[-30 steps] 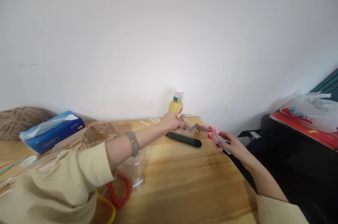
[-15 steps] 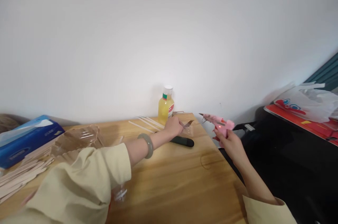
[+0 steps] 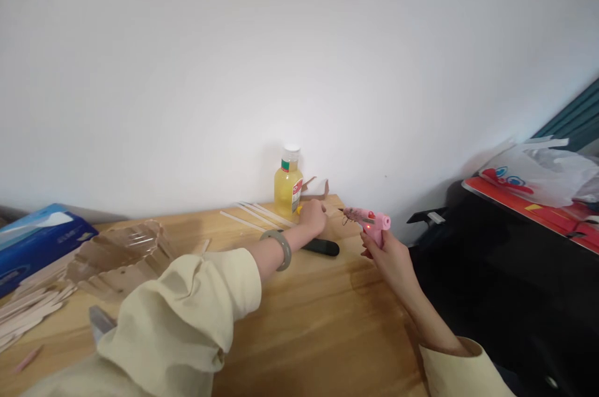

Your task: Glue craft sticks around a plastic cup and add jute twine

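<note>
While R hand (image 3: 390, 254) grips glue gun (image 3: 369, 225), nozzle faces L hand (image 3: 312, 217).

Single head-worn view, looking forward and slightly down across the wooden table (image 3: 304, 309) toward its far right corner and the white wall (image 3: 281, 60); close to the near edge.
</note>
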A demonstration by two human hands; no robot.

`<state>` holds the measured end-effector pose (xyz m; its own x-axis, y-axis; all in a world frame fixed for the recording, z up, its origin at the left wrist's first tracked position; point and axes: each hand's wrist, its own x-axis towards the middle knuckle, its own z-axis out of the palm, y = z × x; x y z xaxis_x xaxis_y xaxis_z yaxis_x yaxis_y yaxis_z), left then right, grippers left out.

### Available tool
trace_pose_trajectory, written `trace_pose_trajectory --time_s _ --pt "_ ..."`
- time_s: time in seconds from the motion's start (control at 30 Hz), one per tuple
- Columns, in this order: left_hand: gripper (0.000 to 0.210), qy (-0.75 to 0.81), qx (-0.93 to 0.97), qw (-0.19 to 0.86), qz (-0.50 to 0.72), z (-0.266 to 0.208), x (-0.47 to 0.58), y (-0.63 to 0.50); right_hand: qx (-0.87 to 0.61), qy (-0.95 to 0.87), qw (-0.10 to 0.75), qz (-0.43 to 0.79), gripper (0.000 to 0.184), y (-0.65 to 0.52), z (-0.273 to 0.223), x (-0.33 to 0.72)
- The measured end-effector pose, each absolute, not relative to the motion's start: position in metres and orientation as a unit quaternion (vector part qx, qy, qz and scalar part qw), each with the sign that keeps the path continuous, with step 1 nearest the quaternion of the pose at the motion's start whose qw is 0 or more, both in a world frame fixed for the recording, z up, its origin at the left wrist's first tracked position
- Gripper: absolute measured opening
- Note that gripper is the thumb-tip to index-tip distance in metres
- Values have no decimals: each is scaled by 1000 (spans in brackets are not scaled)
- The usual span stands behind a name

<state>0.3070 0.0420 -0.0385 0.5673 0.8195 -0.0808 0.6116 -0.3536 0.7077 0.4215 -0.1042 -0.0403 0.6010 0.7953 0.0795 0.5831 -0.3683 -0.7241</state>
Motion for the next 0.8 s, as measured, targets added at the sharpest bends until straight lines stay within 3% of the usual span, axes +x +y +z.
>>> trace_pose_trajectory --time_s 0.4,0.8 --pt "28 371 887 254 104 -33 285 45 -829 -439 323 127 28 -84 -31 416" --pt "31 334 899 264 101 -37 282 66 -843 -419 313 127 28 -79 -31 405"
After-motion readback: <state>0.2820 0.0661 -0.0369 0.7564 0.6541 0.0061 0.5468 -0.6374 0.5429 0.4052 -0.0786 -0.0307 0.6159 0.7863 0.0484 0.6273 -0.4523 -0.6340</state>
